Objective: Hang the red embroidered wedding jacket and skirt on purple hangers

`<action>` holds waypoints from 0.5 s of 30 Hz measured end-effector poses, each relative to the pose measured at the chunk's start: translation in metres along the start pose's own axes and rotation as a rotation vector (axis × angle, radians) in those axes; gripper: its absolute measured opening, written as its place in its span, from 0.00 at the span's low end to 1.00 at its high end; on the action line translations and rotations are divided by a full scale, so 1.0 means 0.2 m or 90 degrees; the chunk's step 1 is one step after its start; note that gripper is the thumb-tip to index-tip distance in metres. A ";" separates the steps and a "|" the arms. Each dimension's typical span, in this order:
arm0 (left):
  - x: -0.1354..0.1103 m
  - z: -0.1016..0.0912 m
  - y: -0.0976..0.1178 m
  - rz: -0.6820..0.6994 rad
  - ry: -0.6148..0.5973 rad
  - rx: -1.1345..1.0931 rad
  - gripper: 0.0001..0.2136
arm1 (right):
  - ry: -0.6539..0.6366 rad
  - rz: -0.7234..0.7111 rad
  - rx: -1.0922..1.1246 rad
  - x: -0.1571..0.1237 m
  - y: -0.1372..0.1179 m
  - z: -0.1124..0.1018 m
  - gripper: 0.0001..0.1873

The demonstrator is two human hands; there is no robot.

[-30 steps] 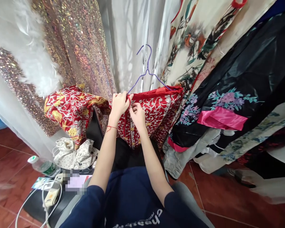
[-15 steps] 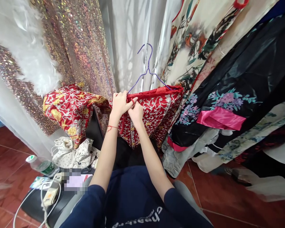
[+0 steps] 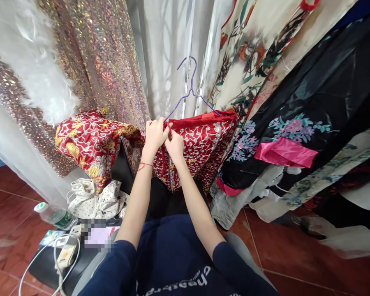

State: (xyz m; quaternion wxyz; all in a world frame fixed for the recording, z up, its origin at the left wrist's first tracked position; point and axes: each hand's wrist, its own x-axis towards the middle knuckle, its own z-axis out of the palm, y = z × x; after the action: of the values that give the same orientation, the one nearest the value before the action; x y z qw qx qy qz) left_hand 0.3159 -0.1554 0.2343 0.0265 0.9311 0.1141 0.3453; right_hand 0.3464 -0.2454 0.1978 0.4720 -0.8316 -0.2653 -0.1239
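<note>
A red skirt-like garment (image 3: pixel 197 144) with silver and gold embroidery hangs from a purple wire hanger (image 3: pixel 191 88) in front of me. At its upper left edge, my left hand (image 3: pixel 155 135) is closed on the red waistband, wearing a thin red string at the wrist. Close beside it, my right hand (image 3: pixel 174 148) is closed with its fingertips at a red cord (image 3: pixel 169 126). The two hands nearly touch, and the fingertips partly hide the cord. A loose red strip (image 3: pixel 163 160) hangs below them over the embroidery.
A matching red embroidered piece (image 3: pixel 92 135) lies at left above a white spotted cloth bag (image 3: pixel 92 199). Near it are a water bottle (image 3: pixel 57 216) and white cables (image 3: pixel 57 255) on a black seat (image 3: pixel 43 269). Sequined cloth (image 3: pixel 105 53) hangs left; a black floral garment (image 3: pixel 311 90) hangs right.
My left fingers have drawn in from a stretched position, and my right hand has shifted slightly left and down. The garment and hanger have hardly moved.
</note>
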 end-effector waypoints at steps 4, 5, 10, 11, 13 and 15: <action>-0.01 0.02 0.04 -0.029 0.021 0.007 0.11 | 0.004 -0.008 0.023 0.00 0.03 -0.03 0.12; -0.01 0.03 0.04 -0.032 0.025 0.006 0.11 | -0.003 -0.003 0.065 0.00 0.04 -0.03 0.12; -0.01 0.04 0.05 -0.045 0.044 -0.005 0.12 | -0.112 0.066 0.437 -0.01 0.09 -0.03 0.16; -0.01 0.05 0.05 -0.048 0.048 -0.007 0.12 | -0.125 0.071 0.474 -0.01 0.10 -0.03 0.16; -0.01 0.05 0.04 -0.052 0.052 -0.012 0.13 | -0.135 0.075 0.505 -0.01 0.10 -0.02 0.18; -0.01 0.06 0.03 -0.053 0.059 -0.022 0.14 | -0.139 0.080 0.534 -0.01 0.10 -0.01 0.18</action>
State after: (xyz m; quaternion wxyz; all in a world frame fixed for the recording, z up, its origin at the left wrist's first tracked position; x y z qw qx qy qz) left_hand 0.3238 -0.1620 0.2257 0.0516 0.9080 0.1481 0.3885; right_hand 0.3560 -0.2571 0.1832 0.7446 -0.5906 -0.2901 0.1120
